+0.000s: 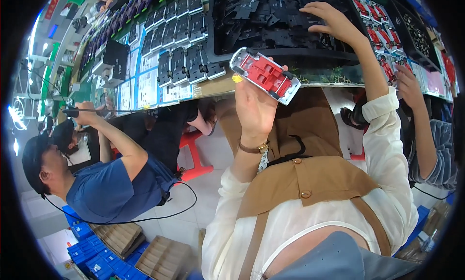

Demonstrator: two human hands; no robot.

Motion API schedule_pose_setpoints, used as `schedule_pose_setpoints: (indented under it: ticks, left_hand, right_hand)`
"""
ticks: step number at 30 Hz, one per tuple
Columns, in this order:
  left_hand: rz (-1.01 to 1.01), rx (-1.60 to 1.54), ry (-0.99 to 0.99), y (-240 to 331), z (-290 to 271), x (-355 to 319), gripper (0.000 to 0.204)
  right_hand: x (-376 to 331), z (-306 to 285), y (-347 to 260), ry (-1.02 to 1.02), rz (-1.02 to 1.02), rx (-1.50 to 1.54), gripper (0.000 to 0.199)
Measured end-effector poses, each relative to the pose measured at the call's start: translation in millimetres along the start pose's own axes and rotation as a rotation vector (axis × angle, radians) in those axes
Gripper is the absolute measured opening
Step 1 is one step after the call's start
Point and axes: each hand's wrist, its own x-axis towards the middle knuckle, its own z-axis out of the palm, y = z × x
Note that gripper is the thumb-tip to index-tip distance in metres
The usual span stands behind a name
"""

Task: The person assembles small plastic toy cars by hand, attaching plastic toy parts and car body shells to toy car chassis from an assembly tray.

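My left hand (255, 108) is closed on a toy car body (266, 76), held up at the near edge of the bench. The car is white and silver outside, with a red interior facing up and dark wheels at the visible end. A yellow cover (237, 78) sits on one of that hand's fingertips. Above the right part of a large black tray (310, 52) hangs my right hand (335, 24), its fingers apart and nothing seen in them. Loose black plastic base plates (261, 18) fill the tray in a heap.
Left of the tray stand rows of toy cars with black undersides (181, 62). Red car parts (375, 35) lie at the right, beside another person's hand (409, 86). A person in a blue shirt (104, 190) works on the left. Blue bins (99, 256) stand on the floor.
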Motion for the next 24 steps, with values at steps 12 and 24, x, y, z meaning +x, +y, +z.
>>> schedule_pose_setpoints:
  ticks: [12, 24]
  left_hand:
    - [0.032, 0.053, -0.055, -2, 4, -1, 0.054]
    - [0.163, 0.158, -0.086, -23, 7, 2, 0.053]
  right_hand:
    - [-3, -31, -46, 0.198, 0.204, 0.088, 0.040]
    - [-43, -25, -183, 0.490, 0.164, 0.430, 0.046]
